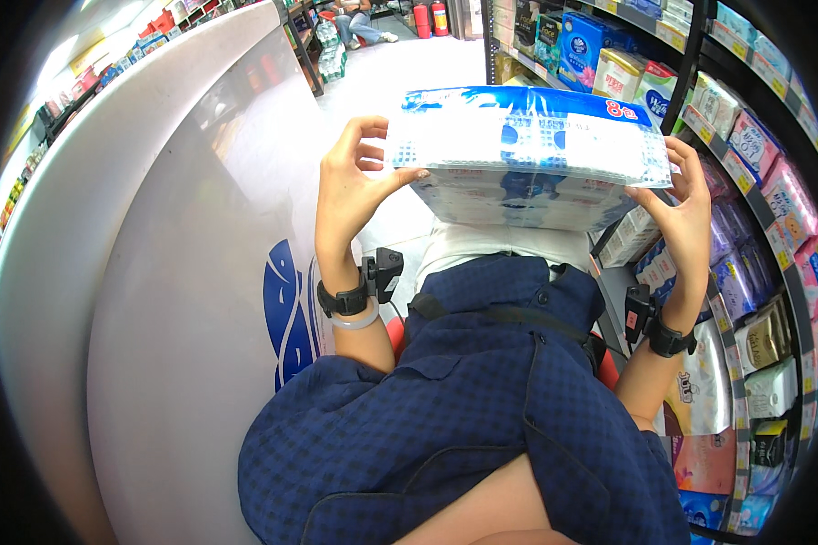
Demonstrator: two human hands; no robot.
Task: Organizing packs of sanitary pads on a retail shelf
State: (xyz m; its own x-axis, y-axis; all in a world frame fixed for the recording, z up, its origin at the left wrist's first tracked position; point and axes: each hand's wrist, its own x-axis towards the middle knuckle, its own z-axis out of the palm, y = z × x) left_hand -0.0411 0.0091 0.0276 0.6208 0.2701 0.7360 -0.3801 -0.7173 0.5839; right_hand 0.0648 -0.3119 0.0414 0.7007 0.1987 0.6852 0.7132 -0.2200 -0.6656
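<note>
A large plastic-wrapped multipack of tissues [528, 139], white and blue with printed writing, is held up in front of my waist, above my lap. My left hand [358, 174] grips its left end, thumb at the lower edge and fingers around the side. On the right end, my right hand [682, 184] has its thumb at the near bottom corner and its fingers behind the edge. Each wrist wears a black strap with a small black device. The far side of the pack is hidden.
A white counter [191, 306] with a blue logo curves along my left. On my right stand shelves [756, 191] stocked with packs of tissues and paper goods. Farther off are fire extinguishers [440, 18], wrapped bottle packs [330, 51] and a seated person [360, 24].
</note>
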